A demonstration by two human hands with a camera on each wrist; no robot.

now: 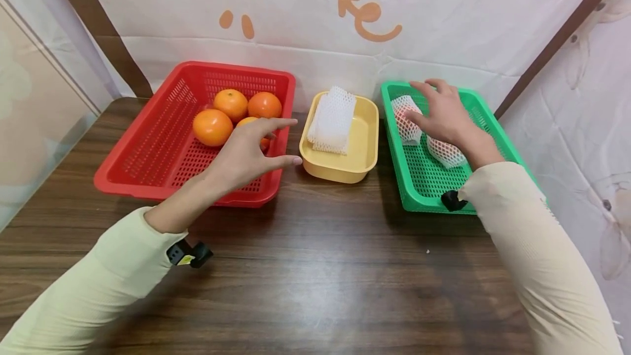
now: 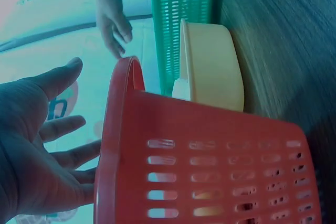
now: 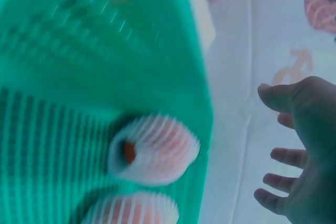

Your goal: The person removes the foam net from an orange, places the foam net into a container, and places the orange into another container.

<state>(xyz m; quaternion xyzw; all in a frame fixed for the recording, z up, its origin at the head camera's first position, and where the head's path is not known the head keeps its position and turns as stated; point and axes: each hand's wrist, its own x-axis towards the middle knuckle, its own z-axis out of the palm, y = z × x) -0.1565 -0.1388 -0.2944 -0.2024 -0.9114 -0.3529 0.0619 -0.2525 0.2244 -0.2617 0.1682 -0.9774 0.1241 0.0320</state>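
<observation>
My left hand (image 1: 241, 152) hovers over the right side of the red basket (image 1: 130, 163), thumb and fingers apart with nothing between them. Several oranges (image 1: 212, 127) sit at the back of that basket, one partly hidden behind the hand. My right hand (image 1: 443, 114) is held above the green basket (image 1: 411, 193), its fingers spread and empty. Below it lie two fruits in white foam nets, one wrapped fruit (image 1: 407, 119) by the left wall and another wrapped fruit (image 3: 134, 211) beside it. In the right wrist view, orange shows through the open end of the first net.
Between the baskets stands a yellow tub (image 1: 365, 141) with a stack of white foam net sleeves (image 1: 332, 119) along its left side. All three containers rest at the back of the brown wooden table (image 1: 315, 267), close to a printed white cloth (image 1: 315, 21).
</observation>
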